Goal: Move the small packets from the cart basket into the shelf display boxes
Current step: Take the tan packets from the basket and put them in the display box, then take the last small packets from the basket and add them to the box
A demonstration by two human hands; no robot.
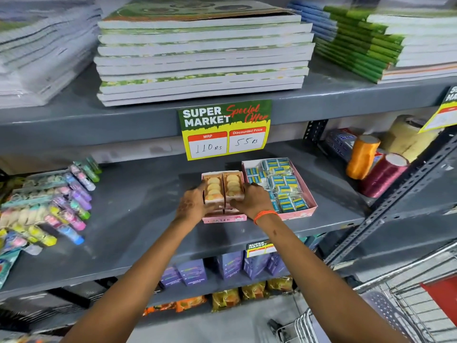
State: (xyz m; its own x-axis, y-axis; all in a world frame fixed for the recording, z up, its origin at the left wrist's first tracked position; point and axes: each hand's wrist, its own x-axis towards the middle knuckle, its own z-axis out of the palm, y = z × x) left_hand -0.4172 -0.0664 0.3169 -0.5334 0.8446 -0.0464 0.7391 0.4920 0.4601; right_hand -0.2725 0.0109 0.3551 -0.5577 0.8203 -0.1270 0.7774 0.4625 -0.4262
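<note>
On the middle grey shelf stands a small pink display box marked ERASER, holding two narrow packets of round orange-and-cream erasers. My left hand grips the left side of those packets and my right hand, with an orange band at the wrist, grips the right side. Right beside it sits a larger pink display box filled with several small blue-and-white packets. The wire cart basket shows at the lower right; its contents are hidden.
Notebook stacks fill the upper shelf, with a yellow price tag hanging below. Colourful blister packs lie at the shelf's left. Orange and maroon thread spools stand to the right behind a slotted upright. Purple boxes sit below.
</note>
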